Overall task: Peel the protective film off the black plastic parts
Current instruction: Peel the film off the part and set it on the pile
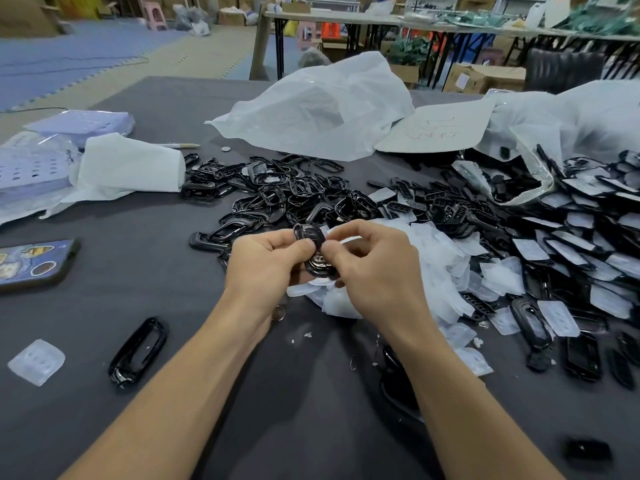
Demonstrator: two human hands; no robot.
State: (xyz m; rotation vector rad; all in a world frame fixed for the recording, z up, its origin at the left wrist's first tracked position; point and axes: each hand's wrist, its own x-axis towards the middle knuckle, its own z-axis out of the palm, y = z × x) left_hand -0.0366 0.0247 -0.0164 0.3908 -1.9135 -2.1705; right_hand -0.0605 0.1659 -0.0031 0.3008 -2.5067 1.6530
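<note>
My left hand (266, 258) and my right hand (377, 268) meet over the middle of the grey table, both gripping one glossy black plastic part (313, 249). The right thumb and forefinger pinch at the part's upper right edge, where a bit of clear film (329, 232) shows. A heap of bare black frames (277, 195) lies just behind my hands. Black parts with white film on them (568, 251) spread across the right side. Loose peeled film pieces (436, 258) pile up under and right of my right hand.
A phone (34, 265) lies at the left edge. A single black frame (138, 351) and a film scrap (36, 362) rest near the front left. White foam sheet (128, 168), big plastic bags (322, 109) and a cardboard sheet (440, 128) sit farther back.
</note>
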